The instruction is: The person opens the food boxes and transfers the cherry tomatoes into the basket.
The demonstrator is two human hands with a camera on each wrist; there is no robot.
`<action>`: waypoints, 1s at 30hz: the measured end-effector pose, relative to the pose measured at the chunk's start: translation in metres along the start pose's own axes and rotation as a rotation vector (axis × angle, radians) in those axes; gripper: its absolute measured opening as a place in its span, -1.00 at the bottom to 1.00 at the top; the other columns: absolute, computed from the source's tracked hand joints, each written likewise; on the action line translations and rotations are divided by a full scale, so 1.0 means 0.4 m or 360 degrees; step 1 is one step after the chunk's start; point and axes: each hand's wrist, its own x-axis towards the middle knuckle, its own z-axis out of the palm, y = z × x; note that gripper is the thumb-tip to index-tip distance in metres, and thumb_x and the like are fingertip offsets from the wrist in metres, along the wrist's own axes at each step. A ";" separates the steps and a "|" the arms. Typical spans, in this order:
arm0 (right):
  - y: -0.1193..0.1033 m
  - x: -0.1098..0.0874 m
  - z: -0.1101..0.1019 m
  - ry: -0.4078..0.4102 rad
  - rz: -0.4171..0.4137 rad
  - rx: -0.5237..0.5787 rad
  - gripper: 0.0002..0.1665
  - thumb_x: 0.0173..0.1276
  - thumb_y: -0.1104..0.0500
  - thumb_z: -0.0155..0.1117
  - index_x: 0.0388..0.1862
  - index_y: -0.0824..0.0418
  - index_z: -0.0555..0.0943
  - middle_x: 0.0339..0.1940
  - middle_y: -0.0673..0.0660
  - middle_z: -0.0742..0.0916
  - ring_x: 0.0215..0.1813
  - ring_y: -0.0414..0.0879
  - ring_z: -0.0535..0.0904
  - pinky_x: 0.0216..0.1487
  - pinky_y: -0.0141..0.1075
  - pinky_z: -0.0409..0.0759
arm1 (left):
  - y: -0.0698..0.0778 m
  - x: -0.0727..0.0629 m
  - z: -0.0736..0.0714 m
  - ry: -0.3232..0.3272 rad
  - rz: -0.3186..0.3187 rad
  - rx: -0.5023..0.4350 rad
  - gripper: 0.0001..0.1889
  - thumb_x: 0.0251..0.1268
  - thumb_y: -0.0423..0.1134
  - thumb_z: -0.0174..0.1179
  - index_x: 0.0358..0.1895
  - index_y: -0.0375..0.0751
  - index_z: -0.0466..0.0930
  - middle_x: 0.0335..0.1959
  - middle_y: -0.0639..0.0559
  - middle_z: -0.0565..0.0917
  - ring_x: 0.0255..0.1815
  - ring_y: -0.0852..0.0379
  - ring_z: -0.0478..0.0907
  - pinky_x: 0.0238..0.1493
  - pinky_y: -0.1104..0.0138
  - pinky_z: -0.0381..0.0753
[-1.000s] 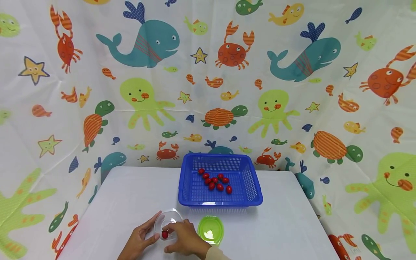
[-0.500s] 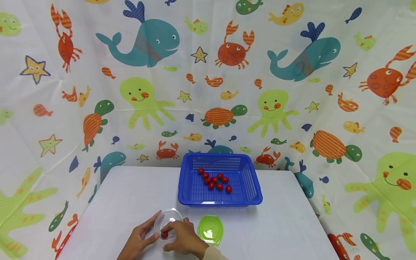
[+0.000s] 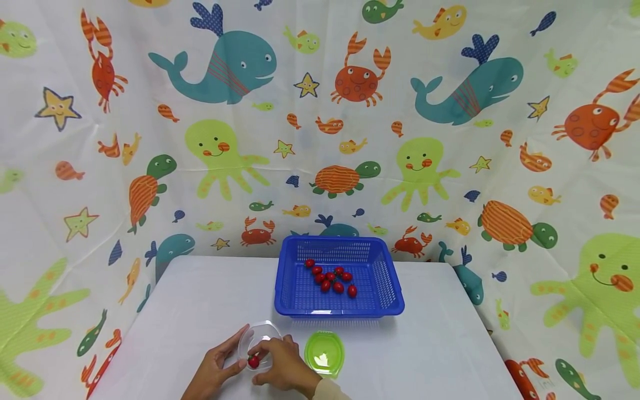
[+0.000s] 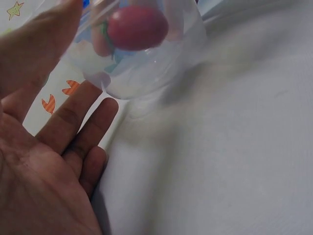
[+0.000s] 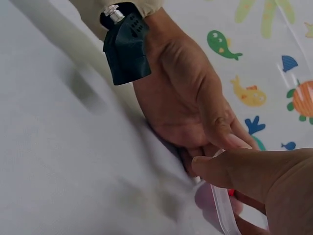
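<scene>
A clear plastic container [image 3: 265, 332] is held by my left hand [image 3: 212, 368], thumb on its near side and fingers along its left side. Its wall also shows in the left wrist view, next to my left fingers [image 4: 90, 129]. A red cherry tomato [image 3: 253, 361] with a green stem lies inside, low at the left. My right hand [image 3: 284, 364] reaches over the rim, its curled fingers at the cherry tomato [image 4: 138, 28] and its thumb outside, by the container rim [image 5: 222, 210]. The right fingertips are partly hidden by the wall.
A blue plastic basket [image 3: 340, 314] with several cherry tomatoes [image 3: 338, 287] stands at the back of the white table [image 3: 425, 355]. Just right of my right hand lies a green lid [image 3: 324, 354]. A sea-animal curtain [image 3: 320, 139] hangs behind and at both sides.
The right fingers shift only slightly at the cherry tomato inside the container. The left hand keeps its grip, and the basket and lid stay in place.
</scene>
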 end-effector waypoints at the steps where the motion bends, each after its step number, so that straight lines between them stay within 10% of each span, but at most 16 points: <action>1: 0.000 -0.001 -0.003 -0.0009 0.0020 0.0056 -0.44 -0.02 0.12 0.78 -0.02 -0.23 0.79 -0.27 -0.31 0.80 -0.12 -0.34 0.36 -0.02 -0.35 0.32 | 0.000 0.000 0.000 -0.0001 0.0001 -0.0004 -0.35 0.49 -0.33 0.31 0.59 -0.12 0.40 0.63 -0.13 0.38 0.42 0.75 0.27 0.37 0.75 0.28; 10: 0.004 0.002 -0.023 -0.0026 0.0055 0.0469 -0.64 0.15 0.26 0.68 -0.17 -0.14 0.80 -0.34 -0.22 0.82 -0.07 -0.43 0.60 0.01 -0.38 0.41 | -0.009 0.001 -0.004 -0.0021 0.0078 -0.0035 -0.36 0.49 -0.37 0.31 0.59 -0.19 0.40 0.61 -0.12 0.40 0.44 0.70 0.30 0.37 0.75 0.30; 30: 0.025 -0.023 -0.037 0.0294 0.0019 0.0501 -0.70 0.19 0.17 0.67 -0.15 -0.16 0.82 -0.27 -0.28 0.87 -0.01 -0.44 0.69 0.18 -0.25 0.66 | -0.013 0.002 -0.003 -0.0060 0.0156 -0.0028 -0.36 0.49 -0.42 0.28 0.59 -0.26 0.38 0.61 -0.24 0.37 0.46 0.69 0.28 0.38 0.73 0.30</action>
